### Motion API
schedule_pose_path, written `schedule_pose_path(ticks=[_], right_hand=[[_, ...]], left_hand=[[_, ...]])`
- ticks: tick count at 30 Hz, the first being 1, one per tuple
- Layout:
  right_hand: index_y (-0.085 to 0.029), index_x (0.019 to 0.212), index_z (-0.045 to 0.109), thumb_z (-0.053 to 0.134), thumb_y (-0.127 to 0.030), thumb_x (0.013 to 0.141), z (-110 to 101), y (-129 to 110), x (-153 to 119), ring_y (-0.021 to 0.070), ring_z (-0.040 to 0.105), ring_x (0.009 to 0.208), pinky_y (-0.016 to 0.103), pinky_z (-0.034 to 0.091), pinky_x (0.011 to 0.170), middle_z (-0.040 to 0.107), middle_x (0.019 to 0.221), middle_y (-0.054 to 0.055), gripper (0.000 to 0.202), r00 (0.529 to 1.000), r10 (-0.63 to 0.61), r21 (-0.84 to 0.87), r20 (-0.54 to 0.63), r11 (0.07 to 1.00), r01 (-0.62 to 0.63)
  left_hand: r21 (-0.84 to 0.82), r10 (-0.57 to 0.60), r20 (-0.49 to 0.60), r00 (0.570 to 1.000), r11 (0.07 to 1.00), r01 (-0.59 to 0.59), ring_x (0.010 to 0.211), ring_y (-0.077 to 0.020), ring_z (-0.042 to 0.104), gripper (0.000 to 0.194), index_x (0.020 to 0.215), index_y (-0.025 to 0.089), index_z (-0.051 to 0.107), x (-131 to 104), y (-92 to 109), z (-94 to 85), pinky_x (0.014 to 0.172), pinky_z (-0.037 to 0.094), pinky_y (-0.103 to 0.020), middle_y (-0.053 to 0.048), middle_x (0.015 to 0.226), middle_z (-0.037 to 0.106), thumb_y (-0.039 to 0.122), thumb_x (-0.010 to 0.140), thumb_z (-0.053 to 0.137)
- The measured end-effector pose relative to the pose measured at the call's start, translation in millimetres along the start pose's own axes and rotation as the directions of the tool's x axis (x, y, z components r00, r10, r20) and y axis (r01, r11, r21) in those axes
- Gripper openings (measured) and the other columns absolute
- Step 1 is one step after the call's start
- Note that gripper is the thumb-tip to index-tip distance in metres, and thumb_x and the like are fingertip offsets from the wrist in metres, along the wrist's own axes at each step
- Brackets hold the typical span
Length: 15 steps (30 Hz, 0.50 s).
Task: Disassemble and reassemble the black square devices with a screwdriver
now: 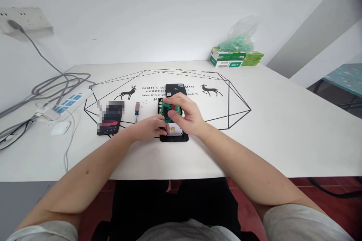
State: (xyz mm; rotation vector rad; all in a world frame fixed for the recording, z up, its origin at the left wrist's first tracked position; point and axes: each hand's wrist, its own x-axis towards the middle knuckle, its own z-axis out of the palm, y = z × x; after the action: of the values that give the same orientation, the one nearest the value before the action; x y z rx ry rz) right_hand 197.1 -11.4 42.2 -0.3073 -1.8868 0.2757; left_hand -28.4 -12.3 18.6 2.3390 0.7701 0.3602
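In the middle of the table lies an opened black electronic device (174, 139), with a green circuit board (160, 110) and a white part bearing a gold square (174, 129). My right hand (188, 115) is closed around the green and black handle of a screwdriver (167, 111), held upright over the device, its shaft pointing down at the left side. My left hand (151, 127) rests at the device's left edge, fingers curled together by the screwdriver's lower end; what they pinch is hidden. Beyond my right hand lies a black cover (174, 89).
To the left are a second screwdriver (137, 111), tiny dark screw-like bits (144, 102), a phone (111, 118), a white earphone case (60, 128) and a power strip (70, 101) with coiled cables. Green and white boxes (227, 58) with a plastic bag stand at the back right.
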Motion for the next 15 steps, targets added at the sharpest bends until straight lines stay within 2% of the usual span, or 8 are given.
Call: schedule_pose_path(ticks=[4,8,12,15], right_hand=[[-0.033,0.137,0.067,0.067,-0.027,0.103,2.8,0.3,-1.0,0.019,0.062,0.081,0.041,0.059,0.075,0.068,0.095,0.002,0.034,1.0,0.014,-0.053,-0.018,0.998,-0.015],[-0.034,0.135,0.067,0.069,-0.029,0.103,4.7,2.3,-2.0,0.0195,0.065,0.085,0.041,0.061,0.075,0.069,0.104,0.004,0.033,0.998,0.041,-0.034,-0.044,0.999,-0.042],[-0.032,0.134,0.067,0.068,-0.036,0.103,6.4,2.1,-5.2,0.0226,0.072,0.096,0.043,0.066,0.079,0.074,0.117,0.008,0.031,0.984,0.178,0.038,-0.016,0.983,-0.177],[-0.031,0.135,0.065,0.067,-0.04,0.104,8.1,0.3,-8.5,0.0229,0.077,0.095,0.044,0.069,0.085,0.077,0.112,0.007,0.032,0.964,0.265,0.092,0.011,0.96,-0.264]], left_hand=[[-0.003,-0.001,0.003,1.0,1.0,0.001,0.107,-0.0265,0.068,0.017,0.101,0.024,0.081,-0.8,1.6,-0.6,0.097,0.058,-0.04,-0.008,0.112,0.07,0.018,0.1,0.066],[-0.034,-0.009,0.002,1.0,0.999,0.009,0.11,-0.027,0.069,0.016,0.1,0.025,0.081,-0.9,4.4,-1.7,0.097,0.059,-0.041,-0.008,0.113,0.07,0.019,0.1,0.065],[-0.052,-0.012,0.003,1.0,0.999,0.013,0.108,-0.0258,0.07,0.016,0.099,0.025,0.08,0.1,5.5,-1.8,0.097,0.059,-0.04,-0.008,0.113,0.07,0.02,0.1,0.065],[-0.057,-0.017,0.0,1.0,0.998,0.017,0.107,-0.0257,0.07,0.014,0.1,0.024,0.079,0.3,4.4,-1.3,0.096,0.06,-0.04,-0.008,0.114,0.07,0.021,0.1,0.065]])
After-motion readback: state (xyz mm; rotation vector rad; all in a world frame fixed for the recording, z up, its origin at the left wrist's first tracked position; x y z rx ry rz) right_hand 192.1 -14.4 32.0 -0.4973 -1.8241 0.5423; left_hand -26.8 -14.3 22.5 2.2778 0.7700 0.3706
